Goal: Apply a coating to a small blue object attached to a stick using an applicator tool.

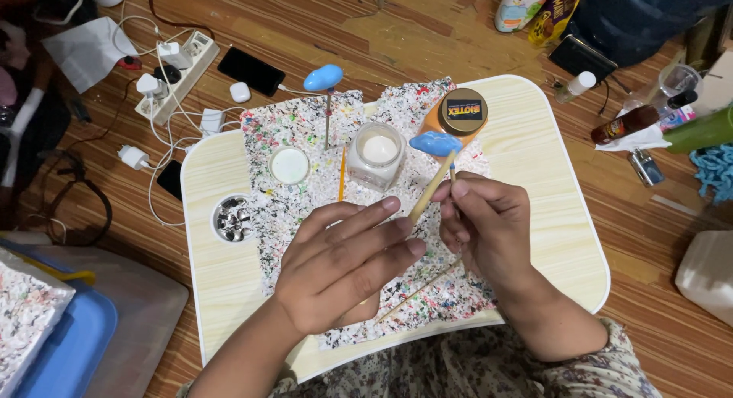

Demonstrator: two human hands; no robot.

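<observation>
My left hand (347,264) pinches a thin wooden stick (429,192) that carries a glossy blue blob (435,143) at its top end. My right hand (485,222) is closed around a slim brush or stick (418,291) whose long handle runs down to the lower left; its tip sits close under the blue blob. Both hands hover over a paint-speckled sheet (290,207) lying on a pale wooden lap tray (550,207). A second blue blob on a metal pin (324,79) stands upright at the sheet's far edge.
On the sheet stand a glass jar of white liquid (377,155), its round lid (289,166), an orange pencil (342,174) and an orange bottle with a dark cap (463,112). A tray cup (231,218) holds small metal bits. Power strip (177,71), chargers, phone (251,70) and bottles lie on the floor.
</observation>
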